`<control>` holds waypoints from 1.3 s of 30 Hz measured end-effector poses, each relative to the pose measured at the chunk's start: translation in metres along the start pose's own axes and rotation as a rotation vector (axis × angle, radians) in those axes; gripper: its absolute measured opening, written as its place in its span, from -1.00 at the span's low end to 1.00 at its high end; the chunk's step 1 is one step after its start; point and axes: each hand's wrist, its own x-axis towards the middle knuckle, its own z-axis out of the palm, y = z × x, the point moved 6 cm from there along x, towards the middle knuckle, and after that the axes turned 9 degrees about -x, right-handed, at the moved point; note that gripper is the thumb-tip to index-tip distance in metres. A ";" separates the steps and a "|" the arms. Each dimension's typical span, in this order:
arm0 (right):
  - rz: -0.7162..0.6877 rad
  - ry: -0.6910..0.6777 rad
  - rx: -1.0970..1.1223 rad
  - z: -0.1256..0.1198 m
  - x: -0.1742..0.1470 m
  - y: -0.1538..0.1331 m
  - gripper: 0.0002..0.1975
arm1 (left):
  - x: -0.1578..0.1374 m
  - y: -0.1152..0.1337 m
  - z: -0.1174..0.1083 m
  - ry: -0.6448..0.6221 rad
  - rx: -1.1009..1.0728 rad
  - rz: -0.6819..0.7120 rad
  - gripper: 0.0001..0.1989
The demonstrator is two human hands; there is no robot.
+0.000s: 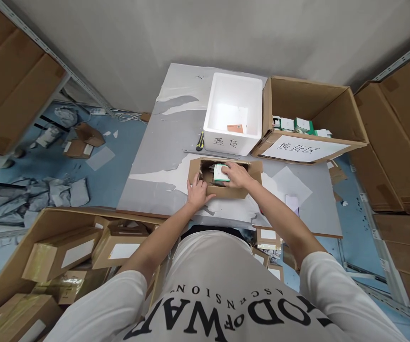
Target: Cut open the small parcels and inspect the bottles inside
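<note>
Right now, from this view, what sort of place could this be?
Probably a parcel packing or sorting room: large cartons stand at the sides, taped boxes with white labels lie at lower left, and a utility knife lies on the table.

A right hand (pixel 238 175) grasps a white-and-green box (pixel 220 171) at an open carton's (pixel 226 192) mouth on a table (pixel 144 156), left hand (pixel 197 192) touching the carton's left side.

A rectangular white foam box (pixel 244 144) was placed behind an oblong brown cardboard box (pixel 228 192) and left of a large rectangular brown cardboard carton (pixel 308 99).
</note>
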 end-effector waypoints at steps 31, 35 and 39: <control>0.686 0.885 1.836 0.041 -0.143 -0.031 -0.49 | 0.015 0.085 -0.057 0.478 -1.622 -0.037 -0.26; 0.732 0.885 1.350 0.018 -0.151 -0.004 -0.37 | 0.017 0.074 -0.054 0.457 -1.674 -0.062 -0.23; 0.737 0.817 1.260 0.004 -0.134 -0.004 -0.72 | 0.013 0.075 -0.039 0.364 -1.806 -0.159 -0.16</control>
